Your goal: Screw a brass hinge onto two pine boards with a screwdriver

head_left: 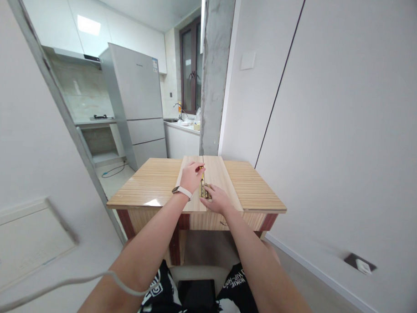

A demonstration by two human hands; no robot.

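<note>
My left hand (193, 174), with a watch on a pale strap at its wrist, is closed around a small yellow and dark-red tool (203, 176) that looks like a screwdriver. The tool points down toward a small brass-coloured metal piece (203, 191), perhaps a hinge, near the seam between two pale wooden boards (217, 173). Against the right side of this piece rest the bent fingers of my right hand (216, 199). Those fingers partly cover it, and whether they pinch it I cannot tell. Both boards lie side by side on the wooden table (153, 177).
A drawer with a small handle (223, 223) is under the tabletop. White walls stand close on both sides. Beyond the table are a grey fridge (135, 85) and a sink counter (184, 126). A pale cable (70, 277) crosses at lower left.
</note>
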